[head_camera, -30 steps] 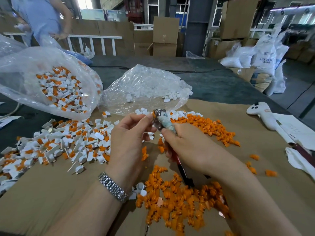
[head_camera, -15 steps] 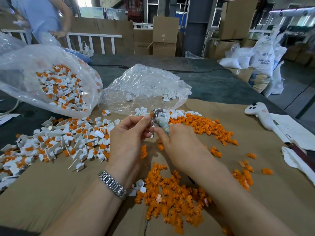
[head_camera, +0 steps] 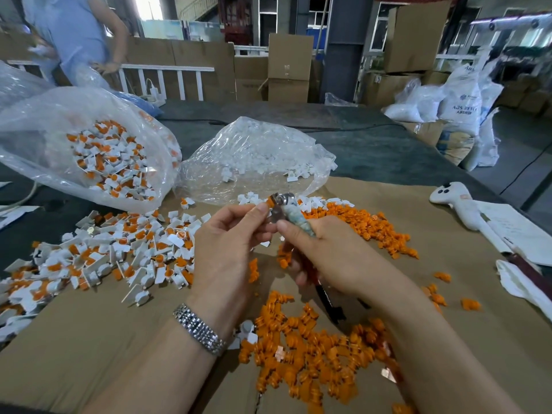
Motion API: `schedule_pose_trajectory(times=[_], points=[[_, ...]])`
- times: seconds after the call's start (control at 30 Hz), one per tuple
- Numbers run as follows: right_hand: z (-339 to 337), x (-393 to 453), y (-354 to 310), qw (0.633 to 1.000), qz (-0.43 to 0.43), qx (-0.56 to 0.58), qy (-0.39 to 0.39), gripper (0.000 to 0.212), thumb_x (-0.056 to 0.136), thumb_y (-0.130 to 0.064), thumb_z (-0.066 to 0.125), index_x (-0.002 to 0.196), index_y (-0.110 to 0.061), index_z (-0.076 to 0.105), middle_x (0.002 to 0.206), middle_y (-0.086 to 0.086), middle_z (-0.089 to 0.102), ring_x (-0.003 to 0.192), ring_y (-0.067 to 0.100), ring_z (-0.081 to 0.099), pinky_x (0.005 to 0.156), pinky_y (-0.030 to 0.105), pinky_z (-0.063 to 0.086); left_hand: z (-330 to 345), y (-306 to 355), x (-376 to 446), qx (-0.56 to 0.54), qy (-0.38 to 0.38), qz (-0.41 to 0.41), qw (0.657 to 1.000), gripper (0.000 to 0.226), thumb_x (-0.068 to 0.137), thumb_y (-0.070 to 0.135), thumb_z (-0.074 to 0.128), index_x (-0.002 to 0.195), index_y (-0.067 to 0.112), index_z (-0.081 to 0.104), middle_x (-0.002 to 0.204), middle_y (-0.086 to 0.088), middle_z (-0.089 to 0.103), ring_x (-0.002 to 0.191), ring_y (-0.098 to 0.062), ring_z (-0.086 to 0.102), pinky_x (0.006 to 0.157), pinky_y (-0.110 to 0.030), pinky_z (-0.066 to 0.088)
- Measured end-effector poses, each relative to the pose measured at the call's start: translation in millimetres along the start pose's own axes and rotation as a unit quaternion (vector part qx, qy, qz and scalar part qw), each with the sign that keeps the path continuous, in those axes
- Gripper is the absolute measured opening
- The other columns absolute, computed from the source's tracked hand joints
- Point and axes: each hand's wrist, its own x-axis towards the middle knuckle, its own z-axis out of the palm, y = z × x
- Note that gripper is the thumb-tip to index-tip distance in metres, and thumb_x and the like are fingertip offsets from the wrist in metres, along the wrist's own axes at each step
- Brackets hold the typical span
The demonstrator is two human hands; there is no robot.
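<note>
Head view: right hand (head_camera: 337,258), grip clenched round tape-wrapped tool (head_camera: 298,221); left hand (head_camera: 230,243), grip pinching orange plug (head_camera: 271,201) against the tool's metal head, just above both grips. Step: seating plug. Next, probably: squeeze, keeping alignment.

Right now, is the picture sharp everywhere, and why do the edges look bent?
Head view: the left hand pinching an orange piece and the right hand gripping the tool look sharp; the person at top left is blurred; the window is blown out; the clear bag glints; the wide lens bends outer lines.
</note>
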Motion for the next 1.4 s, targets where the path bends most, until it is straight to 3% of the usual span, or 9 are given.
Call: schedule_pose_trajectory(times=[0.17, 0.37, 0.57, 0.67, 0.8, 0.93, 1.03, 1.2, 1.4], points=[[12.1, -0.8, -3.2, 0.986, -0.021, -0.147, 0.073, 0.055, 0.095, -0.065, 0.044, 0.069, -0.018, 0.054, 0.060, 0.002, 0.058, 0.051, 0.018, 0.057, 0.051, 0.037, 0.051, 0.1, -0.2, -2.6, 0.044, 0.004, 0.025, 0.999, 0.014, 0.088, 0.010, 0.078, 0.075, 0.016, 0.078, 0.073, -0.010, 0.074, 0.065, -0.014, 0.069, 0.061, -0.018, 0.055], [16.2, 2.9, -2.7, 0.960, -0.043, -0.253, 0.113, 0.056, 0.095, -0.066, 0.040, 0.074, -0.016, 0.055, 0.069, 0.005, 0.056, 0.062, 0.019, 0.054, 0.053, 0.034, 0.042, -0.8, 3.3, -4.3, 0.019, -0.005, -0.018, 1.000, 0.022, 0.088, 0.008, 0.077, 0.068, 0.017, 0.076, 0.074, -0.009, 0.073, 0.064, -0.013, 0.068, 0.062, -0.019, 0.057], [-8.0, -7.3, -1.6, 1.000, 0.003, 0.016, -0.020, 0.066, 0.089, -0.072, 0.042, 0.097, -0.011, 0.067, 0.067, 0.002, 0.068, 0.057, 0.014, 0.067, 0.052, 0.022, 0.050, -3.2, 8.2, -1.1, -0.003, -0.009, -0.037, 0.999, 0.006, 0.087, 0.013, 0.077, 0.087, 0.007, 0.076, 0.077, -0.010, 0.074, 0.070, -0.016, 0.071, 0.062, -0.019, 0.057], [-31.4, -9.1, 7.2, 0.997, 0.025, 0.071, 0.004, 0.069, 0.081, -0.078, 0.043, 0.098, -0.015, 0.067, 0.068, -0.001, 0.066, 0.063, 0.015, 0.067, 0.063, 0.029, 0.052, -5.5, 10.1, 1.3, 0.003, -0.007, -0.030, 1.000, 0.006, 0.088, 0.013, 0.076, 0.083, 0.012, 0.079, 0.080, -0.011, 0.074, 0.074, -0.018, 0.073, 0.062, -0.019, 0.057], [-45.9, 5.3, 30.8, 0.978, 0.038, -0.140, 0.148, 0.044, 0.097, -0.067, 0.039, 0.094, -0.026, 0.054, 0.084, -0.006, 0.063, 0.077, 0.011, 0.062, 0.067, 0.032, 0.044, -6.9, 8.7, 1.0, 0.062, -0.010, -0.005, 0.998, 0.009, 0.092, 0.017, 0.074, 0.090, 0.011, 0.080, 0.084, -0.009, 0.076, 0.075, -0.017, 0.074, 0.061, -0.020, 0.057], [-42.1, 17.6, 50.3, 0.928, 0.089, -0.311, 0.186, 0.036, 0.094, -0.058, 0.050, 0.101, -0.023, 0.053, 0.104, 0.003, 0.056, 0.093, 0.023, 0.056, 0.077, 0.040, 0.047, -11.5, 7.7, 3.9, 0.158, 0.008, 0.018, 0.987, 0.007, 0.090, 0.023, 0.077, 0.085, 0.019, 0.080, 0.075, 0.000, 0.075, 0.063, -0.008, 0.068, 0.052, -0.015, 0.050], [-37.1, 23.1, 57.8, 0.899, 0.112, -0.377, 0.191, 0.050, 0.092, -0.062, 0.054, 0.112, -0.016, 0.056, 0.114, 0.007, 0.057, 0.110, 0.030, 0.054, 0.092, 0.048, 0.047, -23.7, 7.5, 12.8, 0.299, 0.073, 0.087, 0.947, 0.008, 0.089, 0.026, 0.079, 0.082, 0.024, 0.076, 0.069, 0.003, 0.071, 0.055, -0.006, 0.061, 0.048, -0.020, 0.047], [-32.3, 26.1, 65.0, 0.892, 0.118, -0.400, 0.174, 0.059, 0.088, -0.067, 0.058, 0.117, -0.015, 0.058, 0.125, 0.010, 0.053, 0.120, 0.031, 0.048, 0.096, 0.051, 0.042, -40.9, 12.0, 27.8, 0.554, 0.138, 0.171, 0.803, 0.015, 0.089, 0.019, 0.074, 0.089, 0.027, 0.061, 0.094, 0.001, 0.066, 0.075, -0.016, 0.059, 0.059, -0.030, 0.040], [-29.1, 25.9, 61.9, 0.895, 0.115, -0.390, 0.183, 0.060, 0.091, -0.066, 0.054, 0.122, -0.015, 0.055, 0.133, 0.012, 0.049, 0.129, 0.033, 0.040, 0.099, 0.052, 0.039, -18.5, -7.7, 13.7, 0.601, -0.119, 0.297, 0.732, 0.038, 0.091, 0.006, 0.067, 0.125, 0.022, 0.067, 0.123, 0.003, 0.060, 0.110, -0.016, 0.057, 0.092, -0.036, 0.048]])
